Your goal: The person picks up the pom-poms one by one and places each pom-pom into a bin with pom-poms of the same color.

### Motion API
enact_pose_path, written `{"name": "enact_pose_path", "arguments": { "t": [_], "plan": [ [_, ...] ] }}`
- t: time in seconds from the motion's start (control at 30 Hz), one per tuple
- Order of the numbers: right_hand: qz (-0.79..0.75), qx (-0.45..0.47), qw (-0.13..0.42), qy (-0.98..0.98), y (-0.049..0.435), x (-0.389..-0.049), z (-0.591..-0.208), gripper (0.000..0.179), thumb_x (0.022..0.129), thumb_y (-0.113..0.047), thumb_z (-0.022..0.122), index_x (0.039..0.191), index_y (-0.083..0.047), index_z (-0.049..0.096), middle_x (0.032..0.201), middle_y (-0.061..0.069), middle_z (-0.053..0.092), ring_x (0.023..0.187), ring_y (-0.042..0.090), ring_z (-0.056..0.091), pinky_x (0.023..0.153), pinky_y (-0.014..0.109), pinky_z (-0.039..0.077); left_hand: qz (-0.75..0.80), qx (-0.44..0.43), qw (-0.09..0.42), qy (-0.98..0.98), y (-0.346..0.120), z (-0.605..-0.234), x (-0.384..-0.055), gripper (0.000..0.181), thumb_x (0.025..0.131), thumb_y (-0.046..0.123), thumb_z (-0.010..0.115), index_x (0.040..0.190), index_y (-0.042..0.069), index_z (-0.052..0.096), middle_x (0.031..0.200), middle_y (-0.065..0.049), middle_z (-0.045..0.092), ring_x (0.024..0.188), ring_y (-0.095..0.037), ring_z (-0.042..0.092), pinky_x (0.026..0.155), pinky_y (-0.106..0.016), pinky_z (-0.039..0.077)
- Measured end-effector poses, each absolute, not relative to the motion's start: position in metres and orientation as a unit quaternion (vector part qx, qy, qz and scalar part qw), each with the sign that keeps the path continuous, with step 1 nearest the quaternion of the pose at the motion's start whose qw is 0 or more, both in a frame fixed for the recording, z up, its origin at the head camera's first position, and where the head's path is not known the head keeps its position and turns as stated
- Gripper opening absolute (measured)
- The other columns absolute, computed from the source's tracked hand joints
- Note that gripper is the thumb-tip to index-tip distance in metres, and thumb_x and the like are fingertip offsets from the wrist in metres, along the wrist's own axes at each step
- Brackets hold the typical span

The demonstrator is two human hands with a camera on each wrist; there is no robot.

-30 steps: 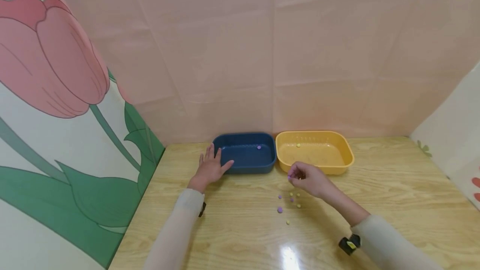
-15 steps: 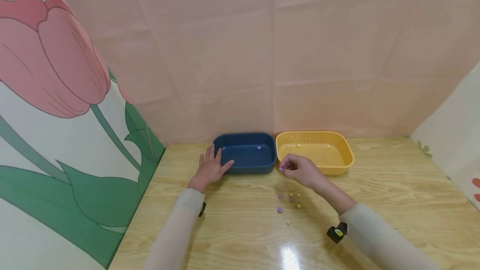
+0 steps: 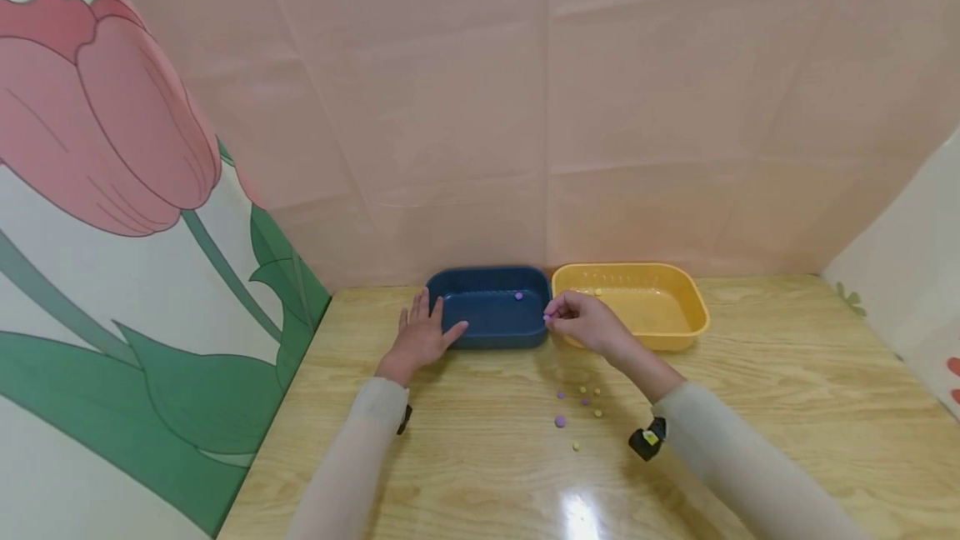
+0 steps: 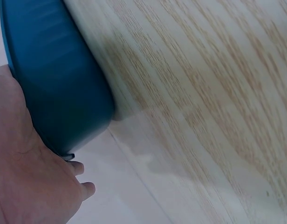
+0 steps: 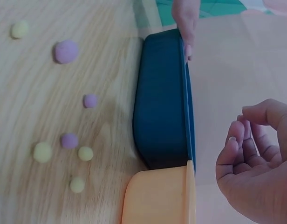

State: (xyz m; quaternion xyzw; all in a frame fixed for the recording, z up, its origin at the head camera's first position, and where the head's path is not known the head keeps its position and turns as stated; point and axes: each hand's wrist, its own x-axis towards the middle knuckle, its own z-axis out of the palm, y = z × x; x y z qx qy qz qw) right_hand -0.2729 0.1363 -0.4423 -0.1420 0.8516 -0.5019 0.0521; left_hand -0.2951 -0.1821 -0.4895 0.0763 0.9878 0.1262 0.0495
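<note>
My right hand (image 3: 588,323) pinches a small purple pom-pom (image 3: 547,317) between thumb and fingertips, over the spot where the two baskets meet. In the right wrist view those fingers hide the pom-pom. My left hand (image 3: 422,342) rests with spread fingers on the left end of the dark blue basket (image 3: 491,338). One purple pom-pom (image 3: 518,296) lies inside that basket. Beside it stands a yellow basket (image 3: 678,340), partly covered by my right hand, with a pale yellow pom-pom (image 3: 597,292) in it.
In front of the baskets, loose on the wooden table (image 3: 465,457), lie several pale yellow pom-poms (image 5: 42,152) and three purple ones, the largest purple pom-pom (image 5: 66,51) among them. A pink sheet (image 3: 450,148) hangs behind the baskets.
My right hand has moved left and away from me, carrying the purple pom-pom from the yellow basket's front edge to the blue basket's right end. My left hand has stayed put.
</note>
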Motion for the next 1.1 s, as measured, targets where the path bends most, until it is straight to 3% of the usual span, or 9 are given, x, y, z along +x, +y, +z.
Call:
{"name": "enact_pose_path", "arguments": {
  "t": [0.23,0.67,0.83,1.1],
  "plan": [
    [-0.507,-0.122,0.061,0.851,0.128,-0.285,-0.442,0.013,0.096,-0.012,0.069,0.106,-0.004,0.068,0.094,0.007,0.066,0.087,0.019,0.058,0.079,0.029,0.048,0.123,0.074,0.048,0.988,-0.183,-0.490,-0.295,0.092,0.100,0.073,0.026,0.163,0.008,0.012,0.169,-0.018,-0.009,0.156,-0.034,-0.009,0.123,-0.057,0.000],
    [-0.520,-0.076,0.076,0.848,0.118,-0.309,-0.447,0.015,0.095,-0.014,0.071,0.107,-0.005,0.067,0.092,0.004,0.065,0.085,0.019,0.058,0.077,0.028,0.048,0.110,0.075,0.040,0.990,-0.182,-0.490,-0.295,0.093,0.100,0.073,0.024,0.163,0.006,0.013,0.169,-0.020,-0.006,0.156,-0.038,-0.004,0.123,-0.058,-0.001],
    [-0.521,-0.075,0.077,0.847,0.115,-0.317,-0.449,0.016,0.094,-0.014,0.071,0.107,-0.005,0.067,0.094,0.004,0.066,0.086,0.020,0.058,0.076,0.030,0.047,0.111,0.076,0.039,0.990,-0.182,-0.489,-0.296,0.089,0.102,0.069,0.028,0.163,0.006,0.014,0.169,-0.020,-0.005,0.156,-0.038,-0.004,0.123,-0.058,0.000],
    [-0.513,-0.068,0.083,0.852,0.106,-0.330,-0.454,0.018,0.095,-0.014,0.071,0.109,-0.005,0.066,0.100,0.008,0.065,0.090,0.023,0.058,0.081,0.032,0.049,0.106,0.074,0.043,0.991,-0.183,-0.492,-0.298,0.092,0.100,0.073,0.023,0.163,0.009,0.011,0.169,-0.019,-0.007,0.156,-0.035,-0.008,0.123,-0.056,-0.001]
  ]
}}
